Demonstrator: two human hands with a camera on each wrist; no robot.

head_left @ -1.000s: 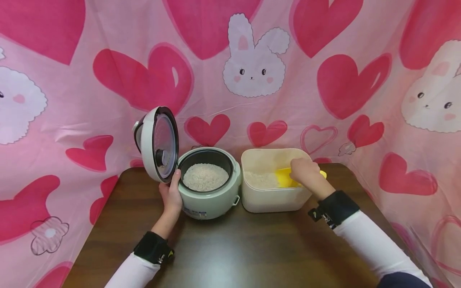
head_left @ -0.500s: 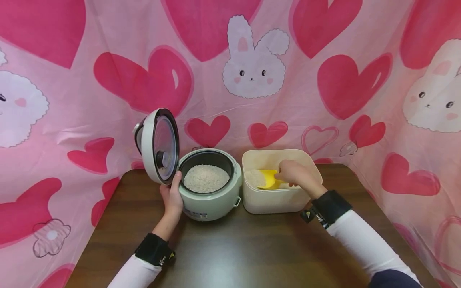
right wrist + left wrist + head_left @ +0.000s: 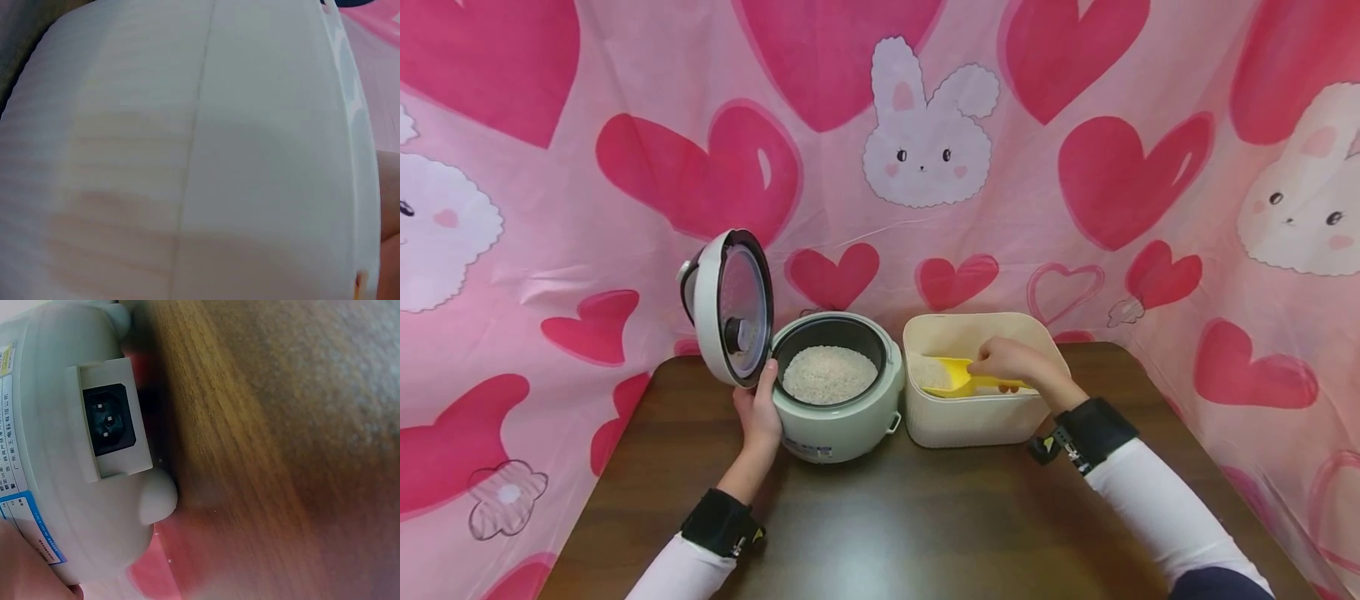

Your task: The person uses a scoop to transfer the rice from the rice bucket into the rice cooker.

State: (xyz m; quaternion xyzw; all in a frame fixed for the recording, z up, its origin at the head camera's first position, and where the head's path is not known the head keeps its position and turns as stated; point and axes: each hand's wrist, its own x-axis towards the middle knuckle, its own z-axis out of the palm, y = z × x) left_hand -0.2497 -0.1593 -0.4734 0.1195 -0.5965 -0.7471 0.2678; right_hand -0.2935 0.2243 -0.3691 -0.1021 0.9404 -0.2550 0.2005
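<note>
My right hand (image 3: 1006,360) grips the handle of a yellow scoop (image 3: 958,382), held over the cream bin (image 3: 973,423). White rice lies in the scoop's left end and beside it, inside the bin. To the left stands a pale green rice cooker (image 3: 842,433) with its lid (image 3: 707,308) raised and white rice (image 3: 829,375) in its dark inner pot. My left hand (image 3: 762,417) rests against the cooker's left side, thumb up near the rim below the lid. In the right wrist view, the bin's pale ribbed wall (image 3: 137,156) hides most of the hand.
Cooker and bin stand side by side on a dark brown wooden table (image 3: 865,525). Close behind them hangs a pink cloth (image 3: 850,200) with hearts and rabbits. The left wrist view shows the cooker's power socket (image 3: 111,419).
My right hand has moved left with the scoop, then turned it so that more of its handle shows above the bin's front rim. My left hand has stayed at the cooker.
</note>
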